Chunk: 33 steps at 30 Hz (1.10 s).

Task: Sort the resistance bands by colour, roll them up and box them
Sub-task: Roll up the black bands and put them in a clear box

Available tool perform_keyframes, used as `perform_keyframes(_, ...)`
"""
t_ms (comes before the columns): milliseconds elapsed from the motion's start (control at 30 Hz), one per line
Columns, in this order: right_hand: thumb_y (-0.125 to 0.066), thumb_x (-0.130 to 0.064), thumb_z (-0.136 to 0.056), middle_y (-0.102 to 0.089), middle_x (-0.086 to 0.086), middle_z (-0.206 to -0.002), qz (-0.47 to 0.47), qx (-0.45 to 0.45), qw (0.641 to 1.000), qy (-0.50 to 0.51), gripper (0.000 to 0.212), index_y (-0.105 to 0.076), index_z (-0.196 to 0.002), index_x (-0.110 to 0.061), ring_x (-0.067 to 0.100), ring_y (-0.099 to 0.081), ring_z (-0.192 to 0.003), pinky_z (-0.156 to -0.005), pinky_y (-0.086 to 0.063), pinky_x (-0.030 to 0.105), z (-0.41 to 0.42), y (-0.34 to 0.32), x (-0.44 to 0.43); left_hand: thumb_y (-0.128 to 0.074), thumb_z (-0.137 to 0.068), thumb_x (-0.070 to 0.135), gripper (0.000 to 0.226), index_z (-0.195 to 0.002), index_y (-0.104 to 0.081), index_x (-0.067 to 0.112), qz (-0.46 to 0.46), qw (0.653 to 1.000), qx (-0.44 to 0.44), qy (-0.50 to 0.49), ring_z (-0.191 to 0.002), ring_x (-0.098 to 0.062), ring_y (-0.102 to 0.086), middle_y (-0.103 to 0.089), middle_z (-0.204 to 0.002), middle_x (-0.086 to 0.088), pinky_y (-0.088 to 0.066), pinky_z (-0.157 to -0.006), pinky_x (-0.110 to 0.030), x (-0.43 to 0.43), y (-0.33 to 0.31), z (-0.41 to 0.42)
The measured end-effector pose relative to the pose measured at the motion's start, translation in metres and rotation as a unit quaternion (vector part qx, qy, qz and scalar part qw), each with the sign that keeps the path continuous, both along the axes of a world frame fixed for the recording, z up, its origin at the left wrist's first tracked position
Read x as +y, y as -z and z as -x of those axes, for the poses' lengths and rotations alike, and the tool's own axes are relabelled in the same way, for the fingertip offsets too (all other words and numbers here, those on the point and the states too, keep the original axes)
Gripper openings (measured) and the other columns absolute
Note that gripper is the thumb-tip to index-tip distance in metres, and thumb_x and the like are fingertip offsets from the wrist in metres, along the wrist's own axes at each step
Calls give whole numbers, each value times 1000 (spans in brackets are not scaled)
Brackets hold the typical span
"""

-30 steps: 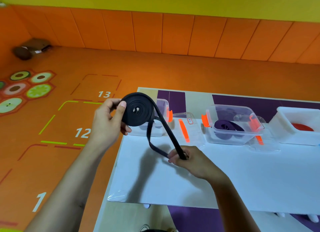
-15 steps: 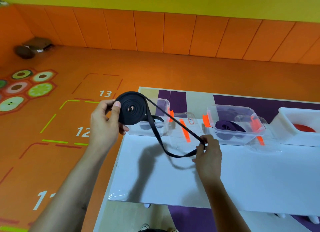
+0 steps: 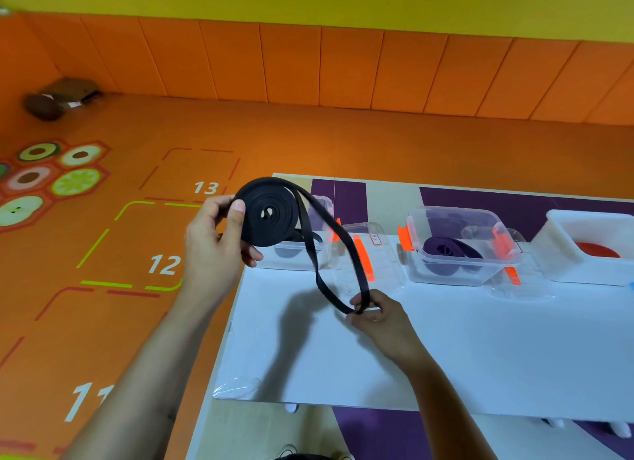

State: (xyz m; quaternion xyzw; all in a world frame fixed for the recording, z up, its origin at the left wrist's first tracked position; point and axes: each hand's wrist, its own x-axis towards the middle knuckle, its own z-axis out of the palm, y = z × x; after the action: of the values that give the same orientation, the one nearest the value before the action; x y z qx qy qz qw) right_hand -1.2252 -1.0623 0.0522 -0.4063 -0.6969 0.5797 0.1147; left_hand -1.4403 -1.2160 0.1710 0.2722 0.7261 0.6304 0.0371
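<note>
Three boxes line the white board (image 3: 446, 350): two clear, one white box (image 3: 562, 250). One black band (image 3: 266, 216) is up at ten o'clock, its coil pinched in your left hand (image 3: 214, 250); your right hand (image 3: 379, 317) grips its loose loop. Orange numbered floor (image 3: 308, 144), padded wall behind. Your right hand has dropped back toward you.

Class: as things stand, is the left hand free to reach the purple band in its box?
Probably not: the left hand grips the black band coil; the purple band lies rightward, its box open.
</note>
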Motion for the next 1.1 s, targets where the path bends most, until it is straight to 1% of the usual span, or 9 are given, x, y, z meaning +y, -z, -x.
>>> perform_keyframes(133,-76,-9,-82,-71,-10,-80,-51,-40,998,11,20,-71,-84,-29,5,-68,-69,-61,-47,17,-5,12,-4,-49,-107,28,24,-116,-58,8,0,1000,-4,-12,-46,-29,-63,-68,-103,-8,-49,-42,-33,-3,0,2)
perform_keyframes(333,-83,-24,-80,-70,-14,-71,-107,-4,988,114,16,-68,-79,-27,4,-65,-73,-66,-47,21,-6,11,0,-48,-108,28,25,-116,-58,7,3,999,-5,-36,-45,-25,-63,-69,-97,-7,-51,-42,-33,-6,0,2)
perform_keyframes(533,-58,-9,-92,-64,4,-79,-86,26,963,254,17,-54,-97,-25,20,-73,-62,-54,-46,30,-4,9,2,-50,-107,31,20,-115,-59,14,20,999,22,-26,-45,-26,-64,-69,-100,-1,-50,-43,-32,-11,-4,1)
perform_keyframes(667,-60,-13,-93,-63,10,-100,-131,-63,972,183,14,-56,-103,-22,8,-59,-72,-53,-37,16,-5,15,9,-50,-106,30,14,-113,-60,23,43,996,72,21,-47,-23,-65,-68,-88,8,-53,-46,-33,-12,-11,-8)
perform_keyframes(767,-72,-16,-87,-54,6,-113,-67,-129,986,79,29,-60,-112,-24,3,-56,-75,-48,-39,9,-10,22,11,-52,-106,28,10,-108,-59,34,78,988,121,55,-50,-18,-67,-67,-77,9,-55,-49,-33,-11,-19,-14)
perform_keyframes(833,-73,-10,-81,-51,8,-122,-55,-159,985,26,44,-59,-120,-25,13,-62,-87,-63,-51,18,-11,20,14,-52,-105,27,9,-109,-60,31,108,978,159,78,-52,-17,-67,-66,-77,9,-56,-53,-36,-11,-21,-17)
perform_keyframes(900,-69,-6,-82,-57,5,-123,-123,-111,984,60,41,-62,-117,-25,18,-64,-103,-81,-53,28,-4,4,17,-51,-105,28,12,-113,-60,26,140,965,198,97,-55,-14,-67,-64,-85,12,-56,-58,-39,-10,-21,-21)
perform_keyframes(1000,-62,-5,-92,-69,-8,-112,-159,84,975,127,25,-68,-108,-25,4,-65,-99,-83,-49,16,17,-48,13,-50,-105,33,16,-116,-59,27,179,950,227,117,-57,-10,-67,-62,-95,13,-56,-64,-41,-8,-17,-22)
perform_keyframes(1100,-62,-19,-100,-72,-15,-112,-171,221,958,61,18,-71,-116,-22,2,-65,-108,-91,-47,14,36,-93,-3,-48,-104,39,17,-115,-59,31,217,935,240,144,-59,-7,-67,-62,-103,13,-56,-65,-42,-6,-13,-25)
